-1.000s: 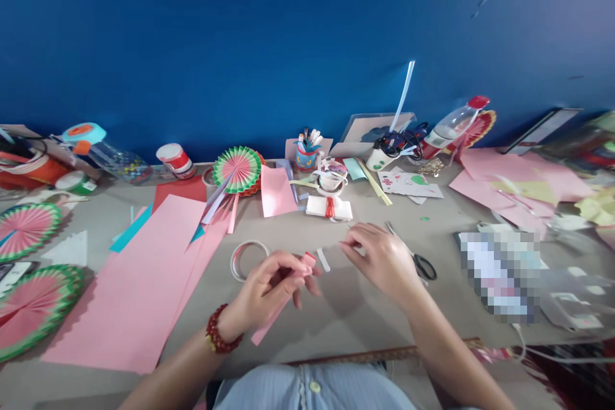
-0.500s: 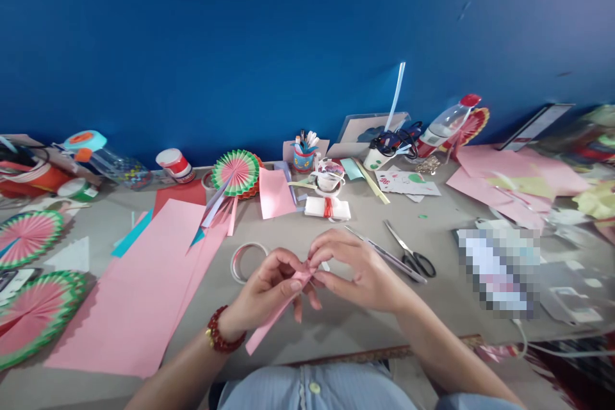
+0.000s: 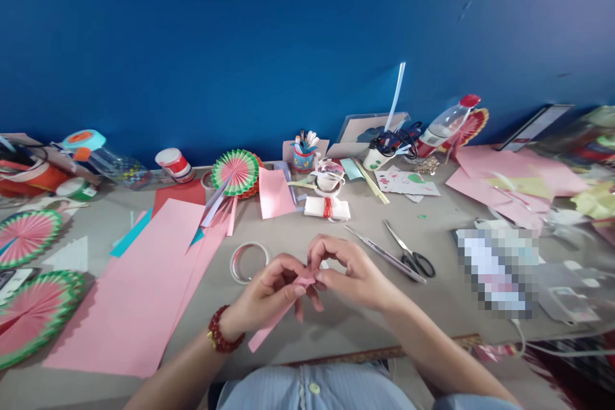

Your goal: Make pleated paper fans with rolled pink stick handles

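Observation:
A narrow strip of pink paper point(image 3: 272, 328) runs from between my hands down toward the table's front edge. My left hand point(image 3: 276, 288) pinches it between thumb and fingers near its upper end. At that same end, my right hand point(image 3: 343, 269) presses thumb and forefinger together on the strip. The fingertips of both hands meet there and hide the strip's tip. Just left of and behind my left hand lies a roll of tape point(image 3: 235, 264). A slim craft knife point(image 3: 391, 257) and black-handled scissors point(image 3: 414, 259) rest to the right of my right hand.
Large pink sheets point(image 3: 134, 295) cover the left of the table point(image 3: 288, 237). Pink and green pleated paper fans point(image 3: 235, 173) lie at the left and back. A white bundle with a red tie point(image 3: 314, 207) sits ahead. Farther right are a bottle point(image 3: 444, 128) and a blurred-out device point(image 3: 494, 272).
My fingers have shifted slightly on the strip's upper end, my right fingers more curled. The strip's lower end has moved a little to the right. Everything else is about the same.

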Available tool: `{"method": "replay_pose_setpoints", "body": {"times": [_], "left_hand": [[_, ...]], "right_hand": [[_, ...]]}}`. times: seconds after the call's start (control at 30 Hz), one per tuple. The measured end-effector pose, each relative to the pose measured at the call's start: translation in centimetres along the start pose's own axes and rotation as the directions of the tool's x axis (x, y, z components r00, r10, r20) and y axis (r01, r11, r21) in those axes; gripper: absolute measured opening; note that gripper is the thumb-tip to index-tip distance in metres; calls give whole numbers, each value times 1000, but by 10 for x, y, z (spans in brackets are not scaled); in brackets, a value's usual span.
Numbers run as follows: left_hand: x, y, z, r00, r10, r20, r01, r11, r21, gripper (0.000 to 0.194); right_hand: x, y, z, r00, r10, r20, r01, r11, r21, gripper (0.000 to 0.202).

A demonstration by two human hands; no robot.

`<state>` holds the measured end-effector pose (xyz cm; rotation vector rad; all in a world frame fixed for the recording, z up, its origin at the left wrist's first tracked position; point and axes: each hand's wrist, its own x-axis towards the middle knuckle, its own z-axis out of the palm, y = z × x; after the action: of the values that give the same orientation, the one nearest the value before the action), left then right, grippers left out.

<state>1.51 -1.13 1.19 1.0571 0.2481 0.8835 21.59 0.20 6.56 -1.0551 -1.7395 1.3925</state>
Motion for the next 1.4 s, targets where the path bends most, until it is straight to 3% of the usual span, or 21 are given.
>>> {"method": "replay_pose_setpoints", "body": {"times": [0.13, 0.27, 0.4, 0.8, 0.9, 1.0, 1.07, 1.13, 1.23, 1.3, 1.4], "left_hand": [[-2, 0, -2, 1000, -13, -6, 13, 995, 99, 12], [-1, -1, -3, 997, -62, 51, 64, 998, -25, 10], [1, -2, -4, 994, -87, 63, 92, 993, -79, 11], [-1, -6, -3, 994, -112, -16, 113, 993, 35, 11], [-2, -7, -2, 996, -92, -16, 93, 994, 62, 12], [-2, -6, -3, 999, -46, -22, 48, 995, 85, 15], [-2, -4, -3, 998, -43, -44, 47, 993, 104, 22], [-2, -4, -3, 995, -55, -86, 67, 987, 147, 30], [-4, -4, -2, 986, -54, -157, 96, 959, 268, 36], [-7, -4, -1, 983, -44, -179, 104, 935, 340, 40], [-10, -5, -2, 985, -24, -172, 96, 899, 426, 46]], "right_hand": [[0, 5, 7, 995, 95, -13, -91, 978, 185, 12], [4, 6, 9, 980, 150, 130, -194, 867, 460, 7], [7, 8, 11, 968, 193, 159, -250, 802, 543, 7], [2, 15, 26, 980, 198, -32, -149, 827, 541, 10], [1, 21, 27, 980, 180, -83, -97, 799, 593, 19], [-3, 24, 26, 984, 136, -118, -39, 801, 597, 15], [-8, 24, 24, 986, 53, -159, 24, 892, 451, 30], [-11, 22, 24, 976, -35, -213, 78, 978, 194, 41], [-13, 23, 27, 954, -115, -277, 104, 993, -54, 31], [-12, 25, 30, 941, -117, -318, 115, 993, -26, 18], [-10, 29, 37, 942, -20, -336, 94, 974, 205, 22]]}}
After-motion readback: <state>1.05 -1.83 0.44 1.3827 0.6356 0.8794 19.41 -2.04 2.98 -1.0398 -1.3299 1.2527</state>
